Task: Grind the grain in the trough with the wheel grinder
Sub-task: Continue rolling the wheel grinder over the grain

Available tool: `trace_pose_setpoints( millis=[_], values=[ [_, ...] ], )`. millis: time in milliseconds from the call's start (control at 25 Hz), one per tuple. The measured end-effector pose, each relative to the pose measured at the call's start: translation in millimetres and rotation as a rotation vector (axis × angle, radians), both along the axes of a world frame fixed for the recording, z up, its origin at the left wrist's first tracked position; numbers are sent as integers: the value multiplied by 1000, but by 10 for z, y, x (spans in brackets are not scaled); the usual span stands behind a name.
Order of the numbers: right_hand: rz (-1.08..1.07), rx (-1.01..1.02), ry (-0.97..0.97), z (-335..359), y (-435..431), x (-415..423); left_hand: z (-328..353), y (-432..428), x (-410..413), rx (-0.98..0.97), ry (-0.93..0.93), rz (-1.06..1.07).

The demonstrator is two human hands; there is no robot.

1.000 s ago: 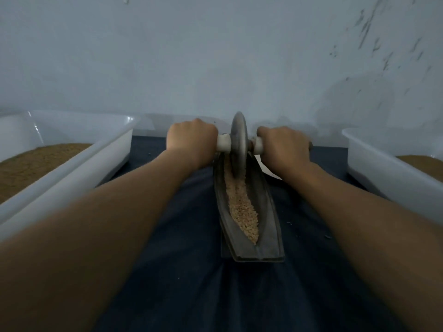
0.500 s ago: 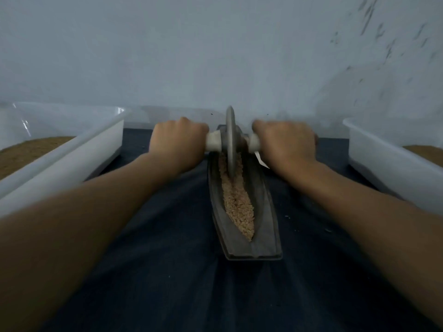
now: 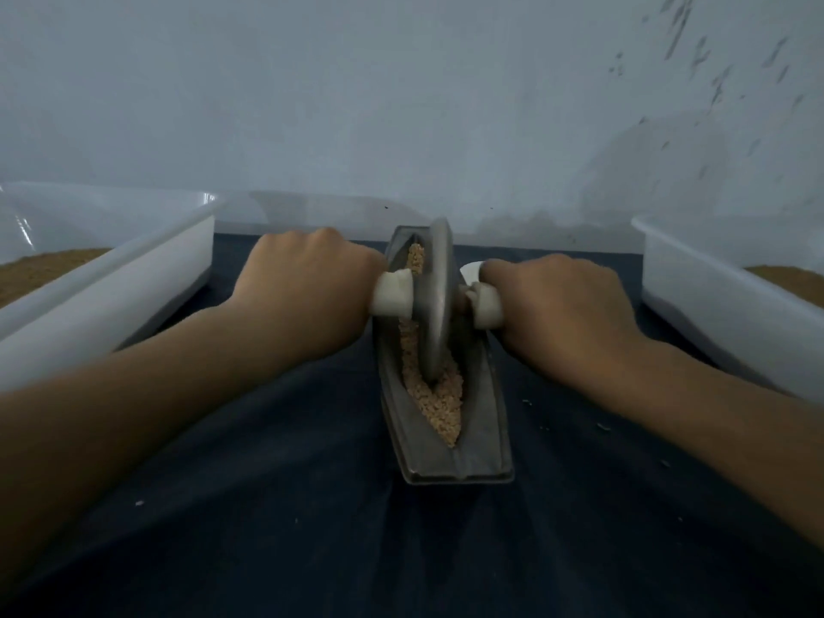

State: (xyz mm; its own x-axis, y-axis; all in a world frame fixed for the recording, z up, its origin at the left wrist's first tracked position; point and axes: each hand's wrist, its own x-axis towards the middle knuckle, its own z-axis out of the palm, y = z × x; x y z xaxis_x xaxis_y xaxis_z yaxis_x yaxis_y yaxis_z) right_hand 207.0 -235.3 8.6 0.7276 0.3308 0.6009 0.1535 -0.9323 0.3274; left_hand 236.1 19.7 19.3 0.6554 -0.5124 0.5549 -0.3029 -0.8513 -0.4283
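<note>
A narrow dark metal trough (image 3: 484, 421) lies lengthwise on a dark cloth in front of me, holding pale crushed grain (image 3: 439, 401). A grey metal wheel grinder (image 3: 437, 301) stands upright in the trough's middle, its rim sunk in the grain. A white axle handle sticks out on each side. My left hand (image 3: 303, 292) grips the left handle and my right hand (image 3: 557, 305) grips the right one, knuckles up. Some grain shows beyond the wheel at the far end.
A white plastic tub (image 3: 111, 278) with brown grain stands to the left, another white tub (image 3: 722, 287) with brown grain to the right. A pale wall rises just behind the trough. A few loose grains lie scattered on the dark cloth (image 3: 312, 506).
The wheel has rolled from the trough's far end toward me to about its middle, both hands coming with it. Grain now shows behind the wheel.
</note>
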Motion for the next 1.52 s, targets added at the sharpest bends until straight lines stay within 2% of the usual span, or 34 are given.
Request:
trace_pose_setpoints(
  millis=[200,280,440,520,680,760,880,1040,1080,1200,1320,1440,1520],
  values=[
    [-131,13,54,383,405,721,94,-167,550,-296,292,221],
    [-104,17,100,377,366,632,77,-146,472,-261,289,193],
    [1,24,-4,-30,45,114,2,88,25,-51,9,-40],
    [-14,35,-47,-85,-23,154,21,101,24,-50,-36,-38],
    [-93,142,56,121,176,670,103,-117,415,-142,143,212],
    [-119,183,143,204,245,790,259,-213,539,-143,222,238],
    [-89,220,187,71,133,492,265,-207,395,-39,180,188],
    [-8,81,-46,-35,31,117,48,20,133,-67,103,60],
    [-13,62,-46,-1,53,174,28,28,158,-89,120,62],
    [-75,179,103,91,168,567,109,-121,371,-119,168,171],
    [-107,303,137,84,184,810,307,-322,586,-48,141,230],
    [-23,320,204,-4,80,567,348,-336,394,31,118,203],
    [15,248,179,-33,18,282,264,-262,103,36,129,183]
  ],
)
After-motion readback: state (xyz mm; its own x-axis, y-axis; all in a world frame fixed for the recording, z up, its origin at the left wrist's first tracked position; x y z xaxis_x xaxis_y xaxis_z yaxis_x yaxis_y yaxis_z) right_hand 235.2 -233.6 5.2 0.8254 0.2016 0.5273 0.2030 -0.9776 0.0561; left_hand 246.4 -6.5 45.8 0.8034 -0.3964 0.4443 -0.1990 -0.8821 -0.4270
